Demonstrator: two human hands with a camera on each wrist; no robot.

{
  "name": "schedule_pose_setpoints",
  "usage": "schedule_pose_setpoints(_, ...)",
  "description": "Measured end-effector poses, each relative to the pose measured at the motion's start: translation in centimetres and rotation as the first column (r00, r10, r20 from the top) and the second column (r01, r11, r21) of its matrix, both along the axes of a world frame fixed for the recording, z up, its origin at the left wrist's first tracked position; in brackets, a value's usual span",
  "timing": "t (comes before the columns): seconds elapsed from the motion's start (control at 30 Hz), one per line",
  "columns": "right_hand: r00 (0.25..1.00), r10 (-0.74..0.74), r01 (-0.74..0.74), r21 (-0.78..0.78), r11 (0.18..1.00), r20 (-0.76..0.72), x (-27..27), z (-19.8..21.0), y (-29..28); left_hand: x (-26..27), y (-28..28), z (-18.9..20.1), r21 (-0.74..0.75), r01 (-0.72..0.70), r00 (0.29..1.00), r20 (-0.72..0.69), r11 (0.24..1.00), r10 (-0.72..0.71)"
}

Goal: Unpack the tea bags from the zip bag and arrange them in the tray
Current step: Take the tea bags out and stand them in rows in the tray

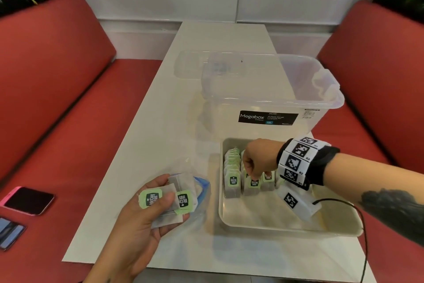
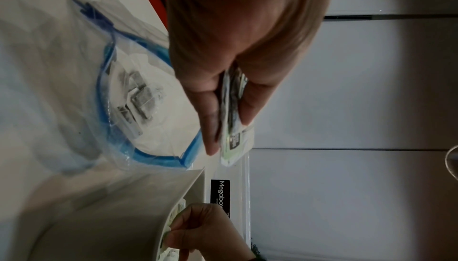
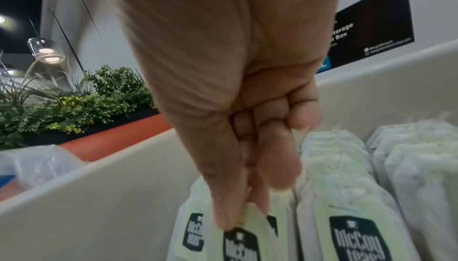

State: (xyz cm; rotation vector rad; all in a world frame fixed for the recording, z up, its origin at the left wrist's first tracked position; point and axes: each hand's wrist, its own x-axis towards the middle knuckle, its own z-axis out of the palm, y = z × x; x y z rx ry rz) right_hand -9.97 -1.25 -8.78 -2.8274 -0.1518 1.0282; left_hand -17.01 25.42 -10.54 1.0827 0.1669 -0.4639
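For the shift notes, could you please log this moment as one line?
right hand: pinching tea bag in tray | left hand: holding spare tea bags | zip bag: open

Marker-tag wristband [image 1: 298,163]; black cable [image 1: 358,214]; forearm tattoo [image 1: 394,209]

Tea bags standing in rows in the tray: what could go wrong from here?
The right hand pinches a tea bag's tag against upright rows; a nudge could topple them. The left hand holds a loose stack by thumb pressure alone; one might slip out. More bags remain in the zip bag, whose flimsy mouth could snag a reach.
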Motion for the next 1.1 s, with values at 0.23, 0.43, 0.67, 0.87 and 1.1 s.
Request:
schedule_pose_setpoints(0.23,0.998,0.066,-0.067,-0.077,0.995,-0.014,0.4,-0.7,0.4,-0.3,0.0,0.4,-0.003,0.006,1.0,0.002,1.0,-0.006)
schedule_pose_setpoints(0.43,0.996,0.078,-0.075,-0.069,0.995,0.041,0.4,-1.3,0.5,-0.3,-0.1,0.2,-0.021,0.029,1.0,-0.011,0.999,-0.029)
schedule_pose_setpoints(0.67,0.994,0.065,-0.058,-0.078,0.995,0.091,0.5,-1.7,0.3,-0.6,-0.2,0.0,-0.02,0.032,0.999,-0.029,0.999,-0.032)
schedule_pose_setpoints(0.87,0.981,0.092,-0.078,-0.084,0.993,0.174,-0.5,-0.4,-0.4,-0.4,-0.3,-0.2,-0.018,0.05,0.998,-0.023,0.999,-0.05)
schedule_pose_setpoints(1.1,0.976,0.173,-0.177,0.025,0.984,0.13,-2.4,1.7,1.1,0.4,-1.2,0.0,0.024,0.042,0.999,-0.007,0.999,-0.041)
